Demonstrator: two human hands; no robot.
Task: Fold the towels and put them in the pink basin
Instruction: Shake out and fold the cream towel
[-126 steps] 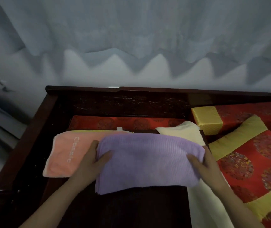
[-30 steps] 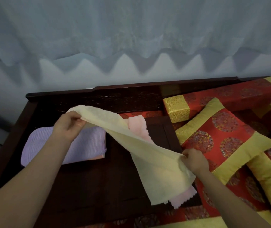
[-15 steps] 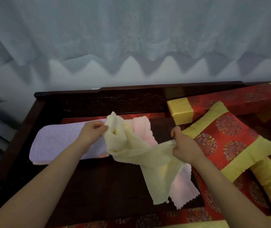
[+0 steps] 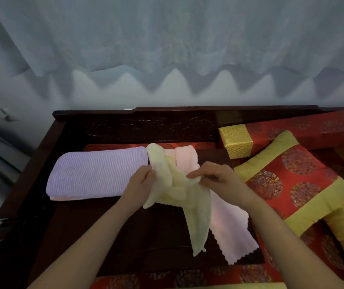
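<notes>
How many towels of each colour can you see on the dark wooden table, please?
Purple towel, folded: 1
Peach towel, edge showing beneath the purple: 1
Yellow towel, held by left hand and right hand: 1
Pink towel, unfolded: 1
Total: 4

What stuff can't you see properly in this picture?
- The pink basin: nowhere in the head view.
- The peach towel: only a thin edge shows under the folded purple towel.
- The pink towel: its middle is covered by the yellow towel.
- The yellow towel's corners: bunched inside the left hand and right hand.
- The red cushion: cut off by the right edge.
</notes>
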